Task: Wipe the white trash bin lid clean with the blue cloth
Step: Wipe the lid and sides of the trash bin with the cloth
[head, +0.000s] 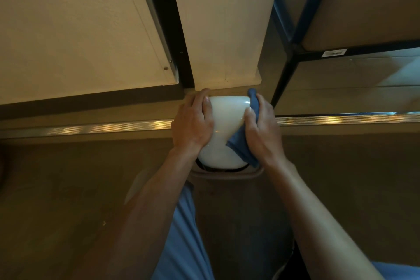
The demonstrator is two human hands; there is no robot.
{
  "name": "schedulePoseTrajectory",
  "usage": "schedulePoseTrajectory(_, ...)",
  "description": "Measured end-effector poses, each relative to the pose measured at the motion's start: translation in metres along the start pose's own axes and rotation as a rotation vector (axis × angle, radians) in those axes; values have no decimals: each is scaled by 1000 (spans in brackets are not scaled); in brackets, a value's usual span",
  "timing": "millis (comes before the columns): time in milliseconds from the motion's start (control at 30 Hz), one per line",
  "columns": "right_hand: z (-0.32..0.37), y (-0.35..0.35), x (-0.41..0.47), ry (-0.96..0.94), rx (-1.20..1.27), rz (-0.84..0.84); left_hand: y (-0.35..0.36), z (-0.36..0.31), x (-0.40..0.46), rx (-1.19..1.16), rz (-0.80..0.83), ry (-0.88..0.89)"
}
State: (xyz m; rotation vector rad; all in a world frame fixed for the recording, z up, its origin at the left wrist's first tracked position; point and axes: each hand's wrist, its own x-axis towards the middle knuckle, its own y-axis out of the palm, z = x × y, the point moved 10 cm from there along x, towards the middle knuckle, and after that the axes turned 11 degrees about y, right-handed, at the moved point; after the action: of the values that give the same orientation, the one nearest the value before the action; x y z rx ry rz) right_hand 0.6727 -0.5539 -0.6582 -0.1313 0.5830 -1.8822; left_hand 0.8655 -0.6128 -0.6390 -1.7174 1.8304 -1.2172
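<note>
The white trash bin lid (225,125) is a glossy dome in the middle of the view, seen from above. My left hand (193,123) lies on its left side with fingers curved around the edge, holding it steady. My right hand (261,129) presses the blue cloth (241,143) against the lid's right side, thumb and fingers wrapped round the cloth. One end of the cloth sticks out above my right hand at the lid's far edge. A dark rim shows under the lid's near edge, above the bin's tan body (227,176).
A cream wall and pillar (225,29) stand directly behind the bin. A dark metal shelf frame (286,68) with boxes is at the right. A metal floor strip (91,128) runs across, and brown floor spreads on both sides. My blue-clad legs are below.
</note>
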Motion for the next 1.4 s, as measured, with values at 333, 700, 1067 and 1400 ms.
schedulePoseTrajectory(333,57,52,72,-142,-695,326,-3,-2,2,-17,-6,4)
schedulePoseTrajectory(700,22,-2,39,-116,-136,62,1,-2,1,-5,9,-8)
schedulePoseTrajectory(1067,72,37,28,-383,-597,91,0,-8,2,-47,13,-5)
schedulePoseTrajectory(1400,56,29,52,-102,-703,79,-1,-6,2,-22,22,-29)
